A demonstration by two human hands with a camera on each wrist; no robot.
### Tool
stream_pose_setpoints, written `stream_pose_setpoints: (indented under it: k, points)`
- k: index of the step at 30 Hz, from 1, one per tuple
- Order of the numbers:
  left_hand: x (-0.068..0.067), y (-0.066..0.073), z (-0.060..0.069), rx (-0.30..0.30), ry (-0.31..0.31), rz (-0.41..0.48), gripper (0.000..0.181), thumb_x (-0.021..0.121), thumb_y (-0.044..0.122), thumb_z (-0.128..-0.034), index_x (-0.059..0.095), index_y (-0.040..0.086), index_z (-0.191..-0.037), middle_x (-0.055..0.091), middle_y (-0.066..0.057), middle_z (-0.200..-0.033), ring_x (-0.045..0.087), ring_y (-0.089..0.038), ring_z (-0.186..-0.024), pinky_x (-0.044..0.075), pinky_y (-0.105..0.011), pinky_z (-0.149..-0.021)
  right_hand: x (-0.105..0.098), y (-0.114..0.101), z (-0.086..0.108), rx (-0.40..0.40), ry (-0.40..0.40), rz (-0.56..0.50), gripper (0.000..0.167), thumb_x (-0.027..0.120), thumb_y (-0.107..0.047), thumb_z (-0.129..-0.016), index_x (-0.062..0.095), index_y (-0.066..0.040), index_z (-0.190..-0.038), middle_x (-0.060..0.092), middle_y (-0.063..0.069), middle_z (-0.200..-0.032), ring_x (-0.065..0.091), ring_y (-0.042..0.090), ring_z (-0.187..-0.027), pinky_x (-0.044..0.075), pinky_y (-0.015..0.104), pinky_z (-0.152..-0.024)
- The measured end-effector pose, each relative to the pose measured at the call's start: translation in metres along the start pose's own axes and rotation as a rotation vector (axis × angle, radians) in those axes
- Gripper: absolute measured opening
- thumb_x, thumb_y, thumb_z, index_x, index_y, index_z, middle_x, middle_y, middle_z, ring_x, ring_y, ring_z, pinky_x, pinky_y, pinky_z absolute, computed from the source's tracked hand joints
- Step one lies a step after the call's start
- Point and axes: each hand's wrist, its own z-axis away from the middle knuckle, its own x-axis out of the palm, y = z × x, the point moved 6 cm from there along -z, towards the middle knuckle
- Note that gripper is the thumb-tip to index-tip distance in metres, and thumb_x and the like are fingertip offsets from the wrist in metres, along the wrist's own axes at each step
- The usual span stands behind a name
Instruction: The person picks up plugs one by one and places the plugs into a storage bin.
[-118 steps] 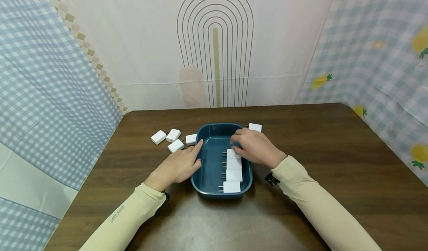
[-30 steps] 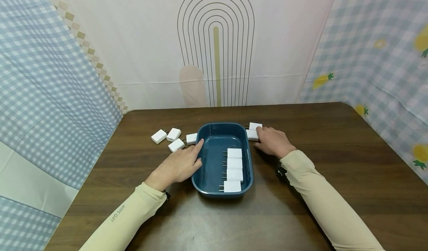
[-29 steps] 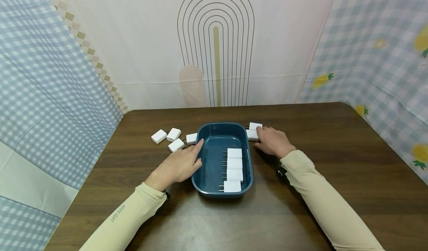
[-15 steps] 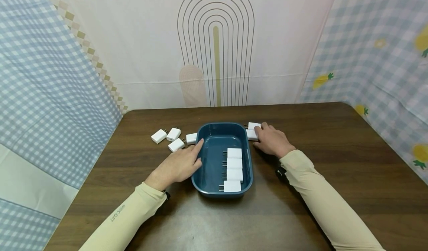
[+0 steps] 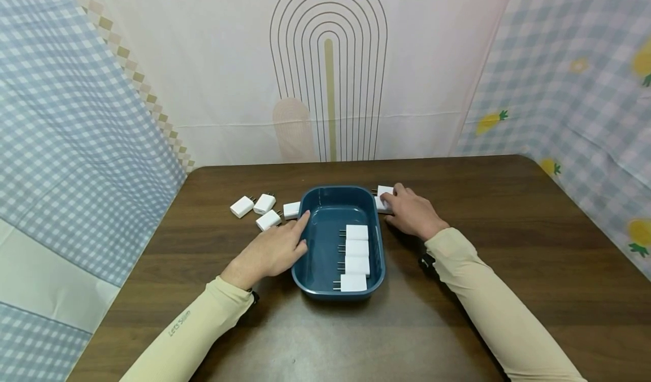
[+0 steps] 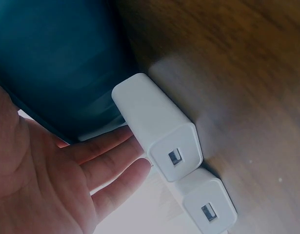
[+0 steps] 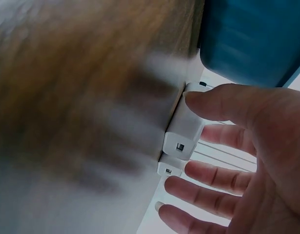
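Observation:
The blue tray [image 5: 325, 294] holds a column of several white USB chargers [image 5: 353, 266] along its right side, prongs facing left. My left hand [image 5: 272, 252] rests at the tray's left edge, index finger extended onto the rim. Beyond the tray's right edge, my right hand [image 5: 414, 212] pinches the nearer of two white chargers [image 7: 185, 126], its thumb on one side and index finger on the other. The farther charger [image 5: 385, 190] lies just behind, its right part covered by the fingers. In the left wrist view, a charger [image 6: 154, 117] stands close to my left fingertips.
Several more white chargers [image 5: 242, 207] lie loose on the wooden table [image 5: 315, 342] left of the tray. One charger [image 5: 291, 211] is against the tray's left wall. A patterned cloth [image 5: 229, 77] hangs behind the table, with checked cloths at both sides.
My right hand has left the tray's inside for the chargers at its right. Its index finger has moved left over the nearer one, and the farther one shifted slightly left. My left hand stays put.

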Motion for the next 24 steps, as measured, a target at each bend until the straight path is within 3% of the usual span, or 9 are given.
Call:
stream_pose_setpoints:
  k: [12, 24]
  points:
    - [0.0014, -0.0025, -0.0009, 0.001, 0.002, -0.005, 0.068, 0.043, 0.030, -0.1020, 0.022, 0.007, -0.162, 0.054, -0.015, -0.149, 0.063, -0.032, -0.122, 0.049, -0.047, -0.106, 0.0013, 0.0002, -0.0040, 0.034, -0.039, 0.009, 0.042, 0.068, -0.020, -0.095, 0.058, -0.001, -0.132, 0.061, 0.022, -0.128, 0.061, 0.031, -0.104, 0.056, 0.053, -0.093]
    - [0.0013, -0.0019, -0.0009, 0.001, 0.009, -0.009, 0.067, 0.044, 0.031, -0.1024, 0.023, 0.008, -0.162, 0.054, -0.014, -0.149, 0.062, -0.032, -0.125, 0.049, -0.047, -0.106, -0.0057, 0.0024, -0.0002, -0.008, -0.045, -0.052, 0.022, 0.073, -0.015, -0.089, 0.064, -0.006, -0.108, 0.069, 0.008, -0.094, 0.060, 0.020, -0.078, 0.055, 0.041, -0.073]
